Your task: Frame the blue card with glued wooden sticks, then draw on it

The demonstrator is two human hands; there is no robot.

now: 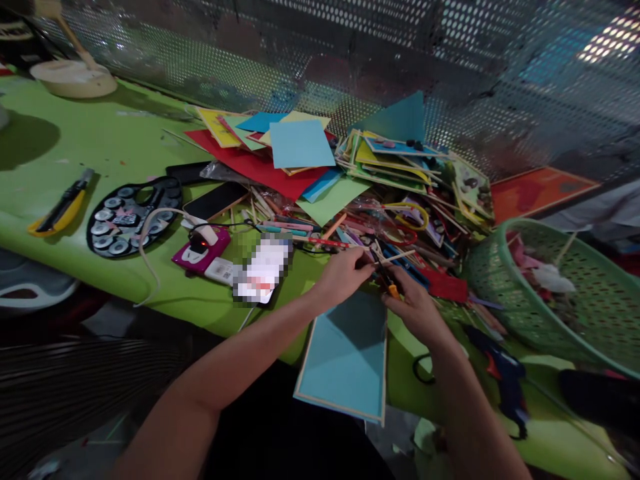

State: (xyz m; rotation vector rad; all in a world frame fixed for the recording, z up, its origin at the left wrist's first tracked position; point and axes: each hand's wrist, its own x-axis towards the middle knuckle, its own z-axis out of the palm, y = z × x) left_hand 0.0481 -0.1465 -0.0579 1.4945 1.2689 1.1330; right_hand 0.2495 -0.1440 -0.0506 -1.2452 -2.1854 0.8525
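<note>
My left fingers point(365, 271) are pinching a thin stick point(401, 256), right fingers point(406, 285) gripping an orange-handled tool point(394, 291), at one o'clock from the blue panel point(345, 360). Probably trimming; next move is calling for steadiness.

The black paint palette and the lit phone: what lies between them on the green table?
In the head view, a purple power block lies between them, with a white plug on it and a labelled white piece toward the phone.

We can read no words for certain: the pale letters point(15, 31) on the black item point(23, 52) are unclear, the phone point(265, 268) screen blurred.
</note>
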